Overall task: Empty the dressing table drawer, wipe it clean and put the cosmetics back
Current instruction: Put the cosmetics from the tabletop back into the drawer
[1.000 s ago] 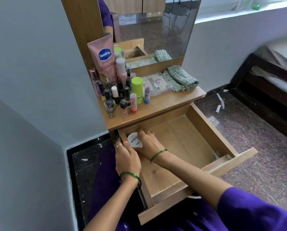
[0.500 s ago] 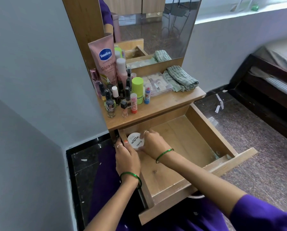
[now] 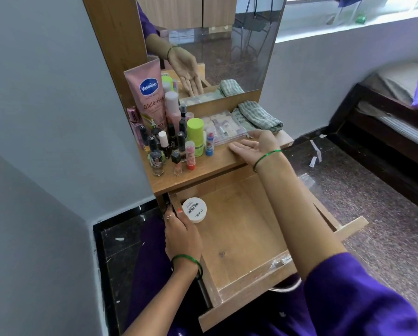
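**One jar in the drawer**

Head view: white nail polish jar [image 3: 194, 210] sits upper left in the open drawer [image 3: 242, 238]. Left hand [image 3: 182, 235] grips the drawer's left wall beside it. Right hand [image 3: 256, 144], spread flat and empty, reaches the clear pouch [image 3: 223, 128] mid-frame.

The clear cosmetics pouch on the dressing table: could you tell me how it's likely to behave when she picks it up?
The clear cosmetics pouch looks soft and plastic, so it will probably sag. It appears filled with small items, which may shift. The open right hand reaches it at one corner, so it may droop.

White jar [image 3: 194, 210], pink Vaseline tube [image 3: 147, 98], lime-green bottle [image 3: 195, 136], grey-green striped cloth [image 3: 260, 116].
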`<state>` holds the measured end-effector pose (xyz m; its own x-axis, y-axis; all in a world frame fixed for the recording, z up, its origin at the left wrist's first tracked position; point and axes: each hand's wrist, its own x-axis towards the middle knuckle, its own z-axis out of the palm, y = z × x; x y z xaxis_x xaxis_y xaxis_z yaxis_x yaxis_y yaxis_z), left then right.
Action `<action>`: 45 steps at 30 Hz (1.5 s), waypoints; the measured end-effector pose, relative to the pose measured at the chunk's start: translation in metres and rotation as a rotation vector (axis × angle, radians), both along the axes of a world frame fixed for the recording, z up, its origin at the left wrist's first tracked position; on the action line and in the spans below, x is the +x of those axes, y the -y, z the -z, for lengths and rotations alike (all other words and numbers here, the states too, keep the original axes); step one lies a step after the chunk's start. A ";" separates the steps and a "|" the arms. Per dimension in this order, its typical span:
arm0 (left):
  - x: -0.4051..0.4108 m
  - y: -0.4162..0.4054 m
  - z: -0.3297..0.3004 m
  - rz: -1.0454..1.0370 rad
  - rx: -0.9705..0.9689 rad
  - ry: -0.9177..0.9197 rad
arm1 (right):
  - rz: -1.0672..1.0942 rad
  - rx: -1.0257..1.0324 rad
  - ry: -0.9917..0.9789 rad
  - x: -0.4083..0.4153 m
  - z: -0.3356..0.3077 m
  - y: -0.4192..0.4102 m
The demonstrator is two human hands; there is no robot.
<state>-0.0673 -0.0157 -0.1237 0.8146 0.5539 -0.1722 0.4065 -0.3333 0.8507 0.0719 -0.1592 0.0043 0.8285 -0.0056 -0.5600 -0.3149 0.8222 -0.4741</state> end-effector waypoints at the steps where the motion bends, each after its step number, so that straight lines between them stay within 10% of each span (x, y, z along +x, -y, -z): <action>1: 0.000 0.000 0.000 -0.004 -0.001 -0.003 | 0.007 0.018 0.001 0.003 -0.001 -0.004; 13: 0.000 0.000 0.000 -0.006 -0.006 0.020 | 0.009 -0.049 -0.072 0.022 -0.008 -0.021; 26: 0.000 -0.001 0.001 -0.003 0.006 0.021 | -0.179 -0.732 -0.176 0.056 0.011 -0.012; 45: 0.003 -0.002 0.007 -0.011 0.018 0.010 | 0.182 -0.718 0.289 -0.010 0.012 0.072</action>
<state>-0.0639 -0.0136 -0.1302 0.8104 0.5654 -0.1537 0.4013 -0.3444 0.8487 0.0615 -0.2311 -0.0075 0.8918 -0.4331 -0.1309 0.0117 0.3112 -0.9503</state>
